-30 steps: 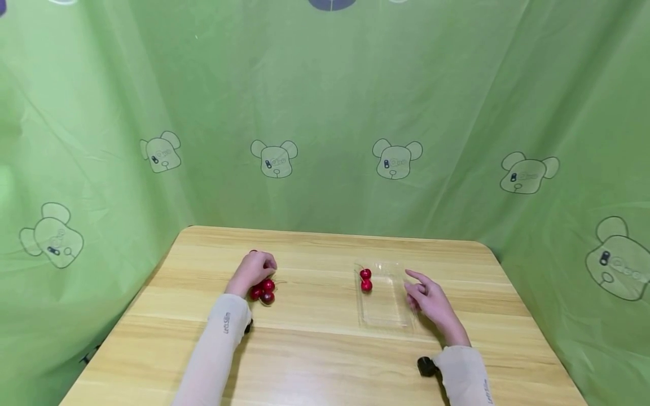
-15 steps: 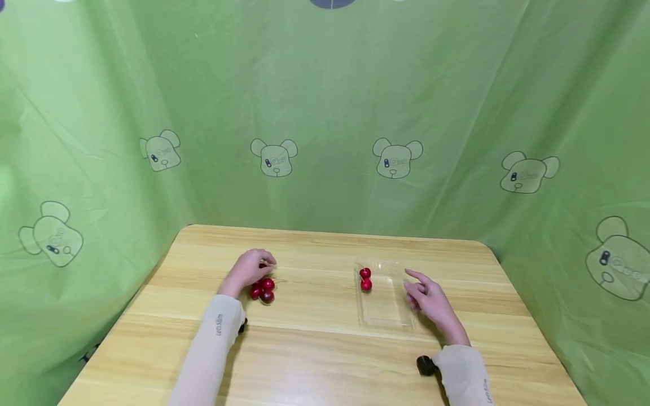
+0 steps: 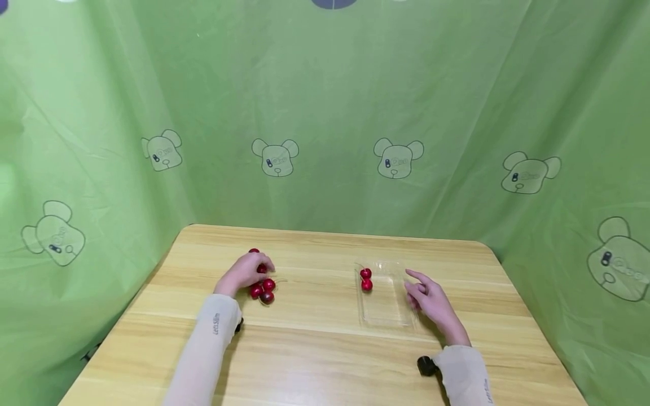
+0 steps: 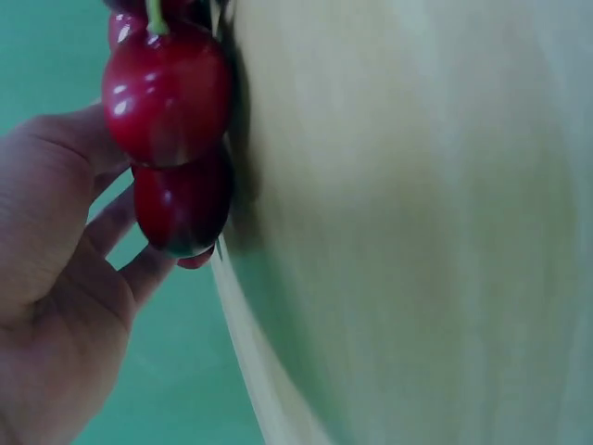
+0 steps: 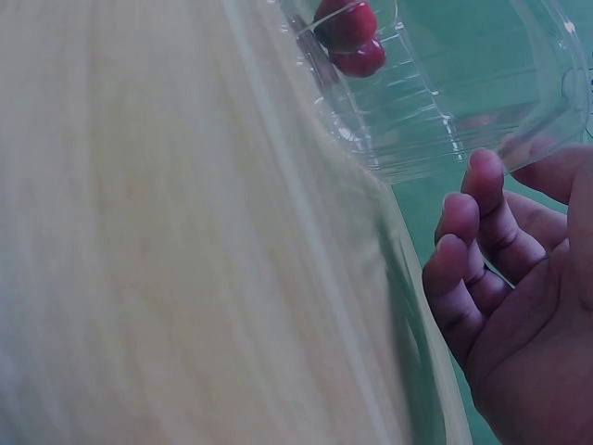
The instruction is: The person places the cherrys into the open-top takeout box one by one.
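At the left of the table, my left hand [image 3: 246, 270] reaches over a group of dark red cherries. Its fingers curl round one cherry [image 3: 261, 269], partly hidden beneath them. Three stemmed cherries [image 3: 263, 291] lie together just nearer, and another cherry [image 3: 254, 251] shows beyond the hand. In the left wrist view, the nearer cherries [image 4: 169, 97] cover the fingertips. My right hand [image 3: 431, 301] rests beside the right edge of a clear plastic tray [image 3: 388, 322], fingers loosely bent, fingertips at its rim. Two cherries [image 3: 366, 279] sit inside the tray along its left side.
The light wooden table [image 3: 315, 361] has rounded far corners. A green curtain [image 3: 330, 113] printed with bear heads hangs behind and at both sides. A black wrist device [image 3: 426, 366] sits at the right sleeve.
My left hand has shifted slightly left and its fingers have spread a little, so the cherry beneath them and the one beyond now show. My right hand and the tray have stayed put.
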`<state>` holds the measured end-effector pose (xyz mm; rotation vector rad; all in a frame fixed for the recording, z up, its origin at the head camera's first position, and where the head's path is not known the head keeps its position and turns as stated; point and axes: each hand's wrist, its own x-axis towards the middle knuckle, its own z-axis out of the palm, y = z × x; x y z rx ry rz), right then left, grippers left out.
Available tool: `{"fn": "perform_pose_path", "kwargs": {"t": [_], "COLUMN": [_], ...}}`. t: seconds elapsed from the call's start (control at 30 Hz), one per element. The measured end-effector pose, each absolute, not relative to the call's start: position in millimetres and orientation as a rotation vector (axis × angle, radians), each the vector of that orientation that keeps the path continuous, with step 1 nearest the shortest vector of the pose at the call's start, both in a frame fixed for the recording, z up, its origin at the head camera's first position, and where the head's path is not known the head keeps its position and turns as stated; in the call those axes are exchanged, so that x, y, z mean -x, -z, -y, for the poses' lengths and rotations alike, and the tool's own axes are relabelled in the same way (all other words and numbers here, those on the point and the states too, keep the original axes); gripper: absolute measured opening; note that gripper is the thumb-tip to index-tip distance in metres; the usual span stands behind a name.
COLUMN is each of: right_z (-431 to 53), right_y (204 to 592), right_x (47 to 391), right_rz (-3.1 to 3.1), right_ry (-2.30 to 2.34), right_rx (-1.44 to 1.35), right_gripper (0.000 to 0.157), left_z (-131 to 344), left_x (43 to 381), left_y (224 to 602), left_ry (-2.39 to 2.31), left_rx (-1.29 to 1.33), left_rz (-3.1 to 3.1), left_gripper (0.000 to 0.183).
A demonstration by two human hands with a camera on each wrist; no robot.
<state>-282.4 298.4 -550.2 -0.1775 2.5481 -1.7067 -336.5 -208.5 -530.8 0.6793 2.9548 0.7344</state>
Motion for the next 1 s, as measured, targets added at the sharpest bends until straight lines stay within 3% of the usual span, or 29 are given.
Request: {"fn": "perform_pose_path", "kwargs": {"t": [0.13, 0.23, 0.37, 0.8, 1.0], "right_z": [-297.5, -297.6, -297.9, -298.6, -297.8], "right_y": [551.0, 549.7, 547.9, 550.8, 549.8], "right_x": [282.2, 281.9, 281.2, 282.0, 281.8], "right_rz": [-2.538, -2.532, -2.535, -2.551, -2.560], "right_ry": [1.718, 1.720, 1.720, 1.698, 1.697], "right_rx": [0.176, 0.181, 0.190, 0.183, 0.174], "right_gripper": [0.056, 0.057, 0.058, 0.057, 0.056], "left_z": [208.4, 208.9, 209.9, 203.3, 200.6], "left_x": [336.8, 336.8, 336.8, 341.6, 342.8], "left_y": [531.5, 529.1, 528.2, 536.4, 535.3], "left_ry": [-0.710, -0.666, -0.621, -0.624, -0.553], "left_rx": [-0.578, -0.521, -0.517, -0.460, -0.518], "left_rz": [-3.010, -3.048, -3.055, -3.042, -3.073], "left_gripper": [0.011, 0.016, 0.021, 0.006, 0.010]}}
